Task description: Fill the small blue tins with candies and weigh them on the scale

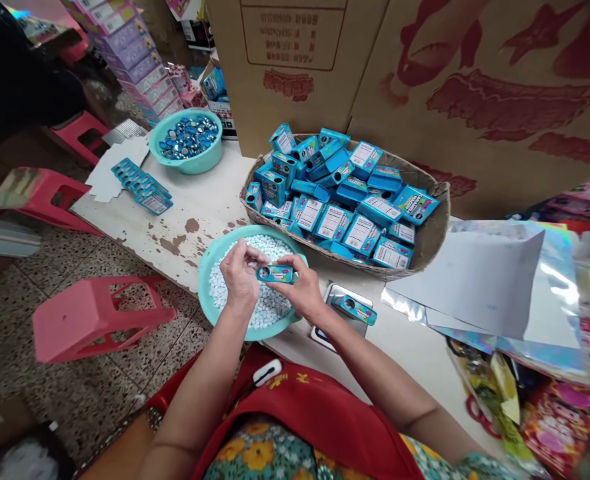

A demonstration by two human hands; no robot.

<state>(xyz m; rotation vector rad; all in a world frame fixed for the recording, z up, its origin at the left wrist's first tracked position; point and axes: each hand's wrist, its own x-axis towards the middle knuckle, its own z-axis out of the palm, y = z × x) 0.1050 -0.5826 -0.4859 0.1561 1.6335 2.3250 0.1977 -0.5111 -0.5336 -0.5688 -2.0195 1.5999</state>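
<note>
My right hand [305, 288] grips a small blue candy box [279, 274] by its far end, thumb and fingers on its sides. A round opening shows at the box's left end. My left hand [241, 275] is curled with its fingertips close to that opening; what it holds, if anything, is hidden. Both hands are above a turquoise basin [205, 283] filled with small white candies [267, 313]. Right of the basin, a second blue box [359, 310] lies on a small scale [325, 337], partly behind my right forearm.
A cardboard tray [443, 223] heaped with blue boxes stands behind the basin. Farther left are a turquoise bowl [167, 162] of shiny blue-and-silver pieces and a stack of blue printed pieces [142, 187]. Paper sheets [495, 280] lie right. Large cartons [295, 120] rise behind; a red stool [69, 317] stands left.
</note>
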